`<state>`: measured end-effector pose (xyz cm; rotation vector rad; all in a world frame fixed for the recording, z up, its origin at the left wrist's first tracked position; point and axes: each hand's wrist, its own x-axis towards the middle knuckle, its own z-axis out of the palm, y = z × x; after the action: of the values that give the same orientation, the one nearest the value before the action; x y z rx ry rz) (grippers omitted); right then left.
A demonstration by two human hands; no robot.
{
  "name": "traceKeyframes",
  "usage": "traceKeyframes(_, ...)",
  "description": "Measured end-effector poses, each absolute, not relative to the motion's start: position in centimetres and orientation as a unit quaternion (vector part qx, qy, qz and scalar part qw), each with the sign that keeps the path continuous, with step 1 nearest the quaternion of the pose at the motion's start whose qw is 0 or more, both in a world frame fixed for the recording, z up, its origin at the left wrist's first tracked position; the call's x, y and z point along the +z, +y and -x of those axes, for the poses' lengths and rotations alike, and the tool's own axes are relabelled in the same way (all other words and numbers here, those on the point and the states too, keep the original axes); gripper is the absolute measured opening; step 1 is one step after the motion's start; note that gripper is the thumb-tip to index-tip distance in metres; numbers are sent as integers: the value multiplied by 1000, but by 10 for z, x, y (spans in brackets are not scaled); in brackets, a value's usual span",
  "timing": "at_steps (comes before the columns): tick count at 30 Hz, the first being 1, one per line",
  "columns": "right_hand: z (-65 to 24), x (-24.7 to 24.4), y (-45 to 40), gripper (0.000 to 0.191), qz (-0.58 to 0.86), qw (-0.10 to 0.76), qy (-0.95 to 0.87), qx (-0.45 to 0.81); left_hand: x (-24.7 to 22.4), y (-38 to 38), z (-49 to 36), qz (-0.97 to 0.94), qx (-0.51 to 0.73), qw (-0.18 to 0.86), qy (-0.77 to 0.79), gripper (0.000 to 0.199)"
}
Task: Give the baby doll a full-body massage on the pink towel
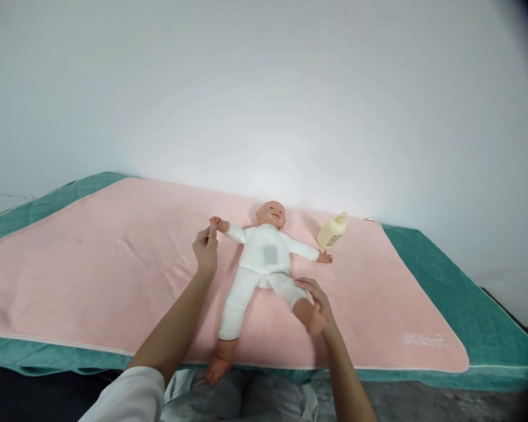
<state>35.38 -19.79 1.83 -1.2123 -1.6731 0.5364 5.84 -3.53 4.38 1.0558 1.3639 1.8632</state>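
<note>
Pink blanket (114,264) under doll (250,249); left fingers (212,232) pinching doll's hand (221,224).

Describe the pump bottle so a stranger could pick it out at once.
Find the pink mat spread over the green quilted cover. Toward its far side, right of the doll and just beyond the doll's hand, is the pump bottle. Its pale yellow body with dark lettering sets it apart from the white-bodied doll.

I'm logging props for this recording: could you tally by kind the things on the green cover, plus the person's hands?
Doll: 1
Pump bottle: 1
Pink mat: 1
Hands: 2 (left hand, right hand)
Total: 5
</note>
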Motion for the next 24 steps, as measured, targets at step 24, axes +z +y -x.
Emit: traceKeyframes(24, -330, -15, -236, 54, 411, 348, -838, -88, 30, -7, -28, -85, 662, 580, 468, 25)
